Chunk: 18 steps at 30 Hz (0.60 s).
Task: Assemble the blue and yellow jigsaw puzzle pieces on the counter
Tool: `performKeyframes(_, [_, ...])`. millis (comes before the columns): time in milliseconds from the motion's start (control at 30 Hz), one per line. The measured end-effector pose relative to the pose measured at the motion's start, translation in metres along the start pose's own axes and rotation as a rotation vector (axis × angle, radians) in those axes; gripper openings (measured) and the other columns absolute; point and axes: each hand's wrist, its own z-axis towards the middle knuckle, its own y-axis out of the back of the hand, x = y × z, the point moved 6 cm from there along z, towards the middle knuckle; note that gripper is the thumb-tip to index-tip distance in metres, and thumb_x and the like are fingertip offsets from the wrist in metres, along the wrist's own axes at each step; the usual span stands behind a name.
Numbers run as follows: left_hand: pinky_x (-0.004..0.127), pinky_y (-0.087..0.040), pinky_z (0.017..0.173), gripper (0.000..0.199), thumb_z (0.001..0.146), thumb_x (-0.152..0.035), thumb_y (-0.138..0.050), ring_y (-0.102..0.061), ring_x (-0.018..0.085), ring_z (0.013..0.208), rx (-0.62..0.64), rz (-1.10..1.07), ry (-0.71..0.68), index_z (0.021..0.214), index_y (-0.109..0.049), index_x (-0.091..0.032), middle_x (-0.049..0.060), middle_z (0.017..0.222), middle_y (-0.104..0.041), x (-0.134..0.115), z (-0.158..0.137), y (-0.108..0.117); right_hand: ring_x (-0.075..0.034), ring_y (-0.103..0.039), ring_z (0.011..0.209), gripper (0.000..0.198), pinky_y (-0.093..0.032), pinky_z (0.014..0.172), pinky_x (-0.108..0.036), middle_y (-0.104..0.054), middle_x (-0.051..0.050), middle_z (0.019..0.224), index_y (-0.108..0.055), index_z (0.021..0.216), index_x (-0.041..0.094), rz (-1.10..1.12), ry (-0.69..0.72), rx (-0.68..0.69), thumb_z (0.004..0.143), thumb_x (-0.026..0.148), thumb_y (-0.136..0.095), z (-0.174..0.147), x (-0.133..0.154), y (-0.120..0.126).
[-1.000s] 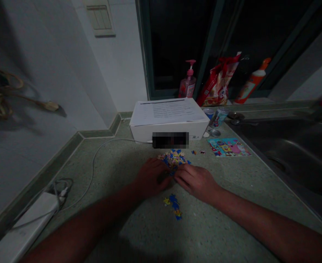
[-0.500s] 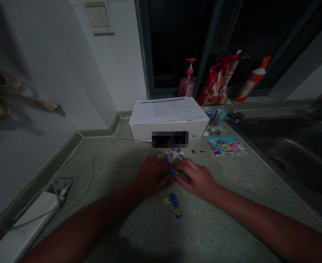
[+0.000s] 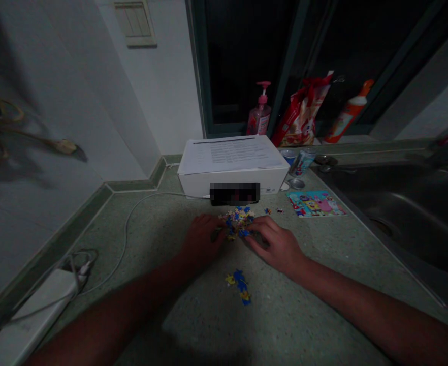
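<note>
A pile of small jigsaw pieces (image 3: 240, 216), blue, yellow and pinkish, lies on the counter between my hands. My left hand (image 3: 203, 238) rests at the pile's left edge, its fingers bent and the thumb apart from them, with nothing visible between. At the near right of the pile, my right hand (image 3: 279, 245) has thumb and fingertips round a blue jigsaw piece (image 3: 244, 233). Closer to me lies a short strip of joined pieces (image 3: 241, 284), blue with yellow parts. Two loose pieces (image 3: 268, 210) sit right of the pile.
Behind the pile stand a dark blurred-out object (image 3: 234, 194) and a white box (image 3: 227, 170) topped with paper. A colourful cartoon picture card (image 3: 317, 204) lies to the right, beside the sink (image 3: 395, 203). Cans (image 3: 303, 161) stand behind it. A power strip (image 3: 43, 305) and cable lie left.
My hands have moved apart, the left one drawing back leftward. The blue piece between them is now at my right fingertips. The joined strip stays where it was.
</note>
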Motion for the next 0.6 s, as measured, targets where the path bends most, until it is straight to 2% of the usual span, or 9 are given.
performKeyframes(167, [0.047, -0.058, 0.101, 0.029, 0.09, -0.006, -0.062, -0.071, 0.027, 0.106, 0.025, 0.047, 0.078, 0.111, -0.075, -0.021, 0.007, 0.106, -0.078, 0.006, 0.0, 0.001, -0.024, -0.08, 0.105, 0.016, -0.067, 0.08, -0.037, -0.079, -0.01, 0.117, -0.072, 0.12, 0.024, 0.01, -0.013, 0.117, 0.106, 0.026, -0.065, -0.004, -0.003, -0.005])
performKeyframes(267, [0.049, -0.058, 0.101, 0.035, 0.087, -0.003, -0.059, -0.071, 0.028, 0.106, 0.047, 0.082, 0.08, 0.113, -0.075, -0.02, 0.008, 0.107, -0.077, 0.007, -0.001, 0.003, -0.022, -0.08, 0.096, 0.015, -0.064, 0.075, -0.035, -0.078, -0.009, 0.113, -0.071, 0.118, 0.023, 0.021, 0.035, 0.239, 0.105, 0.026, -0.066, -0.009, 0.001, -0.01])
performKeyframes(400, [0.049, -0.057, 0.099, 0.033, 0.084, -0.003, -0.059, -0.069, 0.029, 0.105, 0.067, 0.118, 0.038, 0.106, -0.076, -0.021, 0.009, 0.105, -0.076, 0.003, -0.003, 0.004, -0.02, -0.077, 0.088, 0.015, -0.059, 0.071, -0.032, -0.078, -0.005, 0.109, -0.072, 0.115, 0.024, 0.016, 0.073, 0.344, 0.102, 0.025, -0.067, -0.014, 0.006, -0.016])
performKeyframes(600, [0.05, -0.056, 0.098, 0.03, 0.087, -0.007, -0.061, -0.069, 0.03, 0.105, 0.103, 0.198, 0.019, 0.108, -0.077, -0.021, 0.009, 0.106, -0.075, -0.005, -0.002, 0.004, -0.021, -0.076, 0.087, 0.016, -0.058, 0.07, -0.034, -0.078, -0.004, 0.107, -0.074, 0.114, 0.027, 0.058, 0.081, 0.377, 0.1, 0.03, -0.067, -0.015, 0.009, -0.017])
